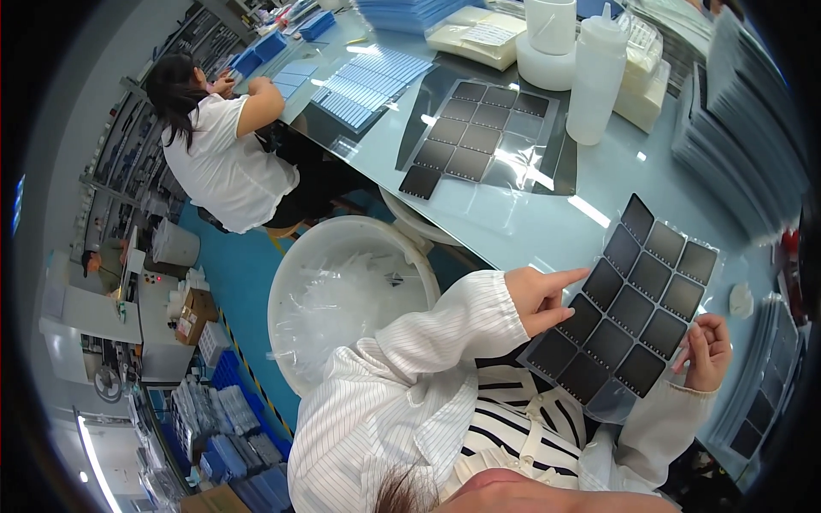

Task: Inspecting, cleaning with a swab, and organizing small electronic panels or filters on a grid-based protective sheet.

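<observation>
A clear plastic sheet with rows of dark square pieces (631,312) is held tilted over the table edge and my lap. My right hand (708,352) grips its right edge between thumb and fingers. At its left edge is my left hand (540,299), index finger and thumb stretched out and apart, the other fingers curled. The index fingertip meets or nearly meets a dark square; contact is hard to tell. Farther off on the table lies a similar clear sheet of dark squares (469,137), with some places on its right side showing no dark piece.
A squeeze bottle (592,81) and a white container (550,30) stand at the back. Stacked plastic sheets (740,128) rise at right. A large white bin (286,295) with clear plastic scraps stands on my left. Another person (227,154) sits working farther along the table.
</observation>
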Available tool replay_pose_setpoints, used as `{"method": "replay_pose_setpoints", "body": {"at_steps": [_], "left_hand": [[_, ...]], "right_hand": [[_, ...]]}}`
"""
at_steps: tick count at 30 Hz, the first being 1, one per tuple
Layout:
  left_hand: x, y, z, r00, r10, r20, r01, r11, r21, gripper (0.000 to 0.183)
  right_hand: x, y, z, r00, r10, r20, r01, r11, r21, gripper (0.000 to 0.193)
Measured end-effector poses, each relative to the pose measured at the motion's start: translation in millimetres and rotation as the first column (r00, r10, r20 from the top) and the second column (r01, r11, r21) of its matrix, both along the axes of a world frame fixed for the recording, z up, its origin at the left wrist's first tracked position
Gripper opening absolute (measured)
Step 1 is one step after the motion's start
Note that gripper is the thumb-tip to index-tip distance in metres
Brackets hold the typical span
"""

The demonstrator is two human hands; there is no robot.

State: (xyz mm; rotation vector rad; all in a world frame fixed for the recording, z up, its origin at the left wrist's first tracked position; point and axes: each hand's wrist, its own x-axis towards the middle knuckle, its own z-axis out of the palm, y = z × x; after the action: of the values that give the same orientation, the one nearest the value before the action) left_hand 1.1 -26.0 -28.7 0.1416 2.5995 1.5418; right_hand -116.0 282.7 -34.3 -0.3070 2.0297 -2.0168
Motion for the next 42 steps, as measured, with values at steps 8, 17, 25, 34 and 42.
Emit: {"method": "replay_pose_setpoints", "body": {"at_steps": [8,17,25,34,42], "left_hand": [[-2.7,5.4,0.7,0.997,0.052,-0.052,-0.054,0.998,-0.043,0.052],[-10.9,12.5,4.4,0.992,0.008,-0.128,-0.061,0.907,-0.417,0.042],[-19.3,21.4,12.9,0.888,-0.305,-0.344,0.16,0.907,-0.39,0.031],[-59.7,76.8,-10.7,0.949,-0.234,-0.212,0.221,0.972,-0.082,0.041],[-67.8,73.4,-14.1,0.933,-0.337,-0.128,0.335,0.942,-0.037,0.019]], "right_hand": [[-5.7,0.0,-5.3,0.998,-0.044,0.037,0.045,0.999,-0.025,0.018],[29.3,1.1,-7.6,0.96,0.193,0.203,-0.18,0.98,-0.084,0.016],[53.9,-27.3,23.2,0.954,0.118,0.275,-0.15,0.984,0.098,0.018],[42.8,-45.2,-5.3,0.907,0.311,0.285,-0.282,0.949,-0.138,0.018],[36.5,-21.2,-10.5,0.937,0.278,0.214,-0.264,0.96,-0.089,0.018]]}}
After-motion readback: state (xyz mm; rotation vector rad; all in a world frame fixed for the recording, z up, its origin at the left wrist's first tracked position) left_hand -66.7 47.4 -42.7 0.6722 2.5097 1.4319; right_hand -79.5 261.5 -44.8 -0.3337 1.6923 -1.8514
